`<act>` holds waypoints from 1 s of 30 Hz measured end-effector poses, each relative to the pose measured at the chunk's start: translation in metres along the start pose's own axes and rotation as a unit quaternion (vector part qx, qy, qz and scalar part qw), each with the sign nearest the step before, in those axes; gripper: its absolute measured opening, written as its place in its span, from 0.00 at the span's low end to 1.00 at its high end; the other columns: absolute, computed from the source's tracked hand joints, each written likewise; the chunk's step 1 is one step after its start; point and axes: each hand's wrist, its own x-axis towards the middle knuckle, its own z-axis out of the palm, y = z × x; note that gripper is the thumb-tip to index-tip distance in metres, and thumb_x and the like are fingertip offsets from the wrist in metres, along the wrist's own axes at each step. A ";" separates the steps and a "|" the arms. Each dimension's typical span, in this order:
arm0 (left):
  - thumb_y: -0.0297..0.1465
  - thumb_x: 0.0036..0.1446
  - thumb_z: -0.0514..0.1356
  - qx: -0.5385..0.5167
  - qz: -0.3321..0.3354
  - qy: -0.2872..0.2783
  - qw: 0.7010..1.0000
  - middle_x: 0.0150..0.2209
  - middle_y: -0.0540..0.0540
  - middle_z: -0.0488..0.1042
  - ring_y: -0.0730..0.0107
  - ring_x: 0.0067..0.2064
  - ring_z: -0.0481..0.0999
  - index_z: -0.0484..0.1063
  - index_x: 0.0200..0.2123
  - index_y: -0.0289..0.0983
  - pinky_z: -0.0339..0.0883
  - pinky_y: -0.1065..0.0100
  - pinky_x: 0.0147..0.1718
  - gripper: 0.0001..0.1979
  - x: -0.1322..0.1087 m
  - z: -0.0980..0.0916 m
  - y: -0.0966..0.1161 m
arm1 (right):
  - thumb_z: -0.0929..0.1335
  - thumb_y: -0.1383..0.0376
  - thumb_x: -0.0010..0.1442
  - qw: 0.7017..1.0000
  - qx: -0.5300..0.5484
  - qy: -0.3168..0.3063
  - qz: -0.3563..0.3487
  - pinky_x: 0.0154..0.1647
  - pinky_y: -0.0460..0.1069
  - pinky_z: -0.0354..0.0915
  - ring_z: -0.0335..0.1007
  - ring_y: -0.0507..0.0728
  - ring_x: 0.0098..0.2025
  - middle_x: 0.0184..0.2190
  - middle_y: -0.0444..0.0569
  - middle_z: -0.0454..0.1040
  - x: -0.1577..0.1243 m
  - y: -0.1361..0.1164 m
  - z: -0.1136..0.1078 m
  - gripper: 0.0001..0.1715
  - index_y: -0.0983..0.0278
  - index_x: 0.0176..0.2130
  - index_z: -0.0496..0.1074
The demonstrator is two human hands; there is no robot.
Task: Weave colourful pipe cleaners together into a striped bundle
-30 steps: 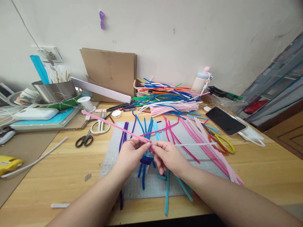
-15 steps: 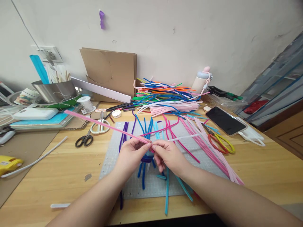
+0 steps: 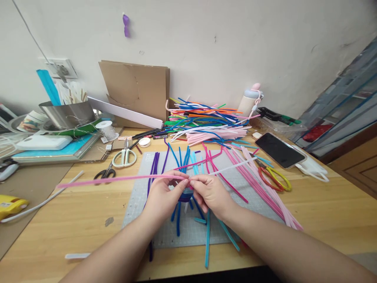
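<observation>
Over the grey cutting mat (image 3: 138, 212), my left hand (image 3: 165, 196) pinches a long pink pipe cleaner (image 3: 118, 179), whose free end stretches out to the left. My right hand (image 3: 210, 196) meets it fingertip to fingertip, closed at the pink pipe cleaner's near end. A white pipe cleaner (image 3: 234, 166) sticks out to the right from behind my right hand; whether the fingers hold it is hidden. Beneath my hands, partly covered, is a blue and purple pipe-cleaner piece (image 3: 185, 196) with dark blue strands (image 3: 178, 222) spreading from it.
Pink pipe cleaners (image 3: 250, 181) and scissors with red and yellow handles (image 3: 273, 179) lie at right, near a phone (image 3: 279, 150). A colourful pipe-cleaner pile (image 3: 206, 122) is at the back. White-handled scissors (image 3: 125, 157) and a yellow tool (image 3: 13, 205) are at left.
The free end of the pink pipe cleaner has swung down and further left, now nearly level. Both hands stay together in about the same place, and the white pipe cleaner's tip has risen slightly.
</observation>
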 end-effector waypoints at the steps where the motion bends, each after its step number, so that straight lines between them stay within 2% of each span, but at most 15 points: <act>1: 0.33 0.52 0.59 0.000 -0.002 0.005 1.000 0.34 0.44 0.76 0.65 0.36 0.74 0.74 0.33 0.34 0.67 0.64 0.37 0.09 0.000 0.000 -0.001 | 0.64 0.57 0.54 1.000 -0.004 -0.001 -0.002 0.05 0.38 0.47 0.52 0.45 0.07 0.09 0.36 0.62 0.000 0.000 0.000 0.14 0.66 0.28 0.68; 14: 0.33 0.52 0.59 0.051 0.002 0.027 0.998 0.31 0.45 0.78 0.65 0.35 0.75 0.76 0.32 0.34 0.67 0.65 0.37 0.09 -0.003 0.001 0.002 | 0.62 0.58 0.55 1.000 -0.018 -0.002 -0.023 0.07 0.39 0.48 0.54 0.45 0.08 0.10 0.36 0.62 0.001 0.001 0.000 0.14 0.66 0.29 0.69; 18: 0.33 0.53 0.58 0.075 0.015 0.032 0.997 0.29 0.46 0.77 0.67 0.33 0.74 0.76 0.30 0.35 0.66 0.66 0.36 0.08 -0.003 0.000 0.003 | 0.61 0.56 0.57 0.998 -0.059 -0.016 -0.027 0.07 0.40 0.48 0.55 0.46 0.08 0.10 0.36 0.62 0.001 0.001 -0.002 0.15 0.65 0.30 0.69; 21: 0.32 0.53 0.58 0.131 0.033 0.042 0.990 0.28 0.47 0.76 0.68 0.31 0.73 0.76 0.29 0.36 0.65 0.68 0.33 0.08 -0.004 -0.001 0.005 | 0.60 0.57 0.59 0.991 -0.129 -0.018 -0.038 0.08 0.41 0.49 0.54 0.47 0.09 0.11 0.36 0.61 -0.001 0.001 -0.003 0.16 0.64 0.33 0.70; 23: 0.32 0.53 0.58 0.164 0.044 0.052 0.984 0.26 0.48 0.75 0.70 0.29 0.71 0.76 0.29 0.36 0.64 0.69 0.30 0.08 -0.004 -0.002 0.006 | 0.60 0.58 0.59 0.978 -0.196 -0.010 -0.076 0.12 0.42 0.53 0.58 0.48 0.12 0.12 0.38 0.63 -0.002 -0.001 -0.005 0.16 0.64 0.33 0.71; 27: 0.32 0.53 0.58 0.183 0.045 0.053 0.981 0.24 0.50 0.74 0.72 0.27 0.69 0.76 0.28 0.37 0.62 0.71 0.27 0.07 -0.005 -0.002 0.009 | 0.61 0.63 0.59 0.939 -0.297 0.016 -0.170 0.28 0.45 0.62 0.69 0.52 0.26 0.21 0.44 0.72 -0.005 -0.006 -0.006 0.14 0.64 0.32 0.73; 30: 0.32 0.53 0.58 0.188 0.039 0.044 0.980 0.25 0.50 0.74 0.72 0.27 0.69 0.76 0.28 0.37 0.62 0.71 0.27 0.07 -0.005 -0.001 0.008 | 0.60 0.63 0.60 0.927 -0.332 0.012 -0.176 0.32 0.46 0.62 0.70 0.53 0.30 0.24 0.44 0.73 -0.007 -0.009 -0.006 0.14 0.63 0.34 0.73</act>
